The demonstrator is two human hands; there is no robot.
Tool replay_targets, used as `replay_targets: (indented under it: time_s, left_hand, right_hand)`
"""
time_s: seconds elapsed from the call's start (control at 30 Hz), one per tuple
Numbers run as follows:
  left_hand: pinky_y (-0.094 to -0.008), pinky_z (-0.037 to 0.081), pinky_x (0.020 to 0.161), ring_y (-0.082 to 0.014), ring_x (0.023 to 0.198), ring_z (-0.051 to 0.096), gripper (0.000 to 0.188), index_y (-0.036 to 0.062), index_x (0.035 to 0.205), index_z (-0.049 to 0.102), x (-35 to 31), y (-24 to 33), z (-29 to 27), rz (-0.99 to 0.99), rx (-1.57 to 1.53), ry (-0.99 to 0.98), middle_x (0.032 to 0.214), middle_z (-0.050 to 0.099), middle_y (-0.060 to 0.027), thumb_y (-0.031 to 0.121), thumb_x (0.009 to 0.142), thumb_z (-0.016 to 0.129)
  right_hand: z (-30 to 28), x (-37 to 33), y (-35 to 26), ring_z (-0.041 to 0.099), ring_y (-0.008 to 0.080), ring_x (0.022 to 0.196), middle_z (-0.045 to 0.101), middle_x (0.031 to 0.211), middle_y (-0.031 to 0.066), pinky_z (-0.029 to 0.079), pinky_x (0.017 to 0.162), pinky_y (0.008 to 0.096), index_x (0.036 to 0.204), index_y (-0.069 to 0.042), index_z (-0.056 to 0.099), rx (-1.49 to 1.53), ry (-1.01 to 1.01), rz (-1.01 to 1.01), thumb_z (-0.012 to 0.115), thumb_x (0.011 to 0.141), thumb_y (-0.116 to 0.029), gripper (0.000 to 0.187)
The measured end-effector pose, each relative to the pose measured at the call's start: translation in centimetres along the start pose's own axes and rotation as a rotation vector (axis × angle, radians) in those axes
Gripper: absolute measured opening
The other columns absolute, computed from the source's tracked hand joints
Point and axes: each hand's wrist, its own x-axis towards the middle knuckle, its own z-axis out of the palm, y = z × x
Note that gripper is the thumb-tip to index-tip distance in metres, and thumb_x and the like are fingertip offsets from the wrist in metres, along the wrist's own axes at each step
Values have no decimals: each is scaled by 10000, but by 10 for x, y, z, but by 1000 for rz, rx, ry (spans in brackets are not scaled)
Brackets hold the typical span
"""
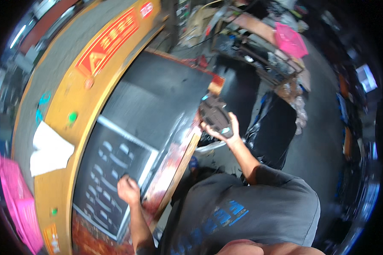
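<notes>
My right hand [225, 132] grips a dark, sole-shaped piece [215, 114], which looks like a shoe sole, beyond the bench's near edge. Small light-blue spots show at both its ends. My left hand [129, 190] is over a black panel [98, 158] with a pale frame [147, 170], its fingers closed. A small dark bit shows by those fingertips, too blurred to name. Rows of short pale marks or slots cover the panel around that hand. A larger smooth black sheet [157, 78] lies farther along the bench.
A yellow machine beam [78, 91] runs along the left, with white paper [51, 151] on it. A worn wooden edge [176, 174] borders the bench. Black-covered stacks [274, 127] stand at right, below a cluttered rack [259, 51] with a pink basket [290, 40].
</notes>
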Motion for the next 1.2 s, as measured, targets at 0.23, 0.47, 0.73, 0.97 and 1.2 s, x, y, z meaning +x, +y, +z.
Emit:
replay_targets:
  time_s: [0.23,0.47,0.73,0.97,1.2]
  left_hand:
    - [-486,560,780,-350,859,689,98,96,980,716,7,-12,0,-15,31,-34,921,718,-104,148,916,664]
    - [-483,560,766,-336,846,685,93,112,976,708,11,-11,-1,-30,71,-51,905,709,-85,157,901,677]
    - [-483,559,768,-338,856,687,95,127,991,696,13,-11,-2,-41,51,-19,912,707,-85,132,897,691]
    - [-467,554,763,-309,857,677,72,135,969,698,11,-16,-1,-64,70,-78,908,687,-69,172,911,679]
    - [-480,546,742,-345,837,672,107,110,989,717,22,-17,-2,-8,-35,-11,902,695,-104,147,903,664]
  right_hand:
    - [20,16,9,706,355,1105,663,1358,222,613,985,540,1548,-20,507,-519,-65,-30,741,931,-423,773]
    - [48,103,70,634,320,1323,638,1464,178,493,1147,424,1394,-56,732,-1843,-202,-524,891,783,-385,712]
    - [54,172,153,392,523,1455,581,1524,136,366,1187,629,1296,-194,796,-2772,-307,-753,795,767,-338,549]
    - [56,199,236,592,441,1353,660,1426,198,511,1114,519,1285,-24,742,-2518,-1116,-535,679,880,-62,412]
    - [31,152,212,603,389,1289,656,1372,211,529,1055,492,1287,65,697,-2929,-1298,-731,627,887,-147,458]
